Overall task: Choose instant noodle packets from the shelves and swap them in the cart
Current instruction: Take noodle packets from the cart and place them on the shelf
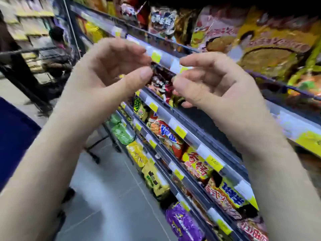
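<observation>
My left hand (pixel 111 70) and my right hand (pixel 208 84) are raised side by side in front of the noodle shelves, fingers loosely curled, thumbs apart from the fingers. Between their fingertips shows a dark red and black noodle packet (pixel 160 84), standing on the second shelf behind them. The fingertips of my right hand lie close to its right edge; blur hides whether they touch it. Further noodle packets fill the shelves: orange-red ones (pixel 166 134), yellow ones (pixel 139 155) and a purple one (pixel 184 223).
Grey shelf rails (pixel 191 136) with yellow price tags run diagonally from upper left to lower right. Large yellow bags (pixel 260 42) fill the top shelf. A blue object (pixel 15 134) is at the left edge. A dark wheeled frame (pixel 97 145) stands on the floor, and a person (pixel 57 39) is far down the aisle.
</observation>
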